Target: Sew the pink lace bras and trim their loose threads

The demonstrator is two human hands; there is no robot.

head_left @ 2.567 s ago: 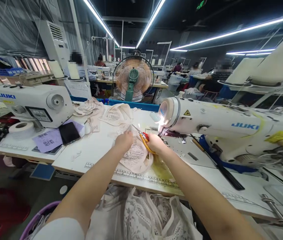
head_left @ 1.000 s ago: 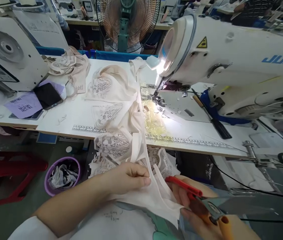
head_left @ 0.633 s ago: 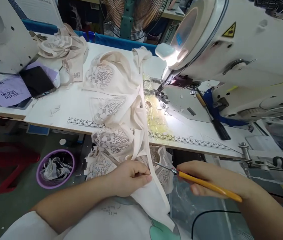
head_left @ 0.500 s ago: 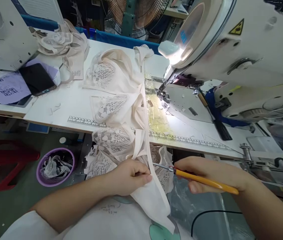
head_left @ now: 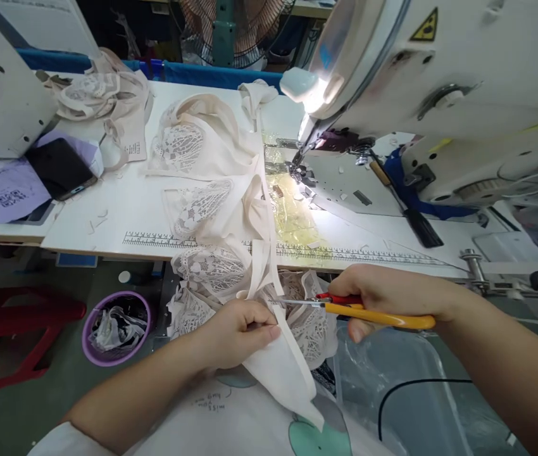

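My left hand [head_left: 235, 332] is closed, thumb over fingers, pinching the wing of a cream bra [head_left: 281, 367] whose loose end hangs over my lap. In my right hand [head_left: 383, 297] are scissors [head_left: 373, 315] with an orange and a red handle. Their blades point left, just above my left fingertips, at a gap in the bra's edging strip. Above that gap, the strip runs up to a chain of joined cream bras with lace cups [head_left: 188, 145] on the table. More lace cups [head_left: 219, 269] drape over the table's front edge.
A sewing machine [head_left: 463, 82] with its lamp lit stands at the right, a screwdriver [head_left: 406, 209] beside it. A black phone [head_left: 62, 168] lies on paper at the left. Below are a purple bin [head_left: 89, 345], a red stool [head_left: 22, 304] and a clear plastic tub [head_left: 392, 380].
The scissors have moved left and their blades have come together across the edging strip, which is now parted. The view has shifted slightly.
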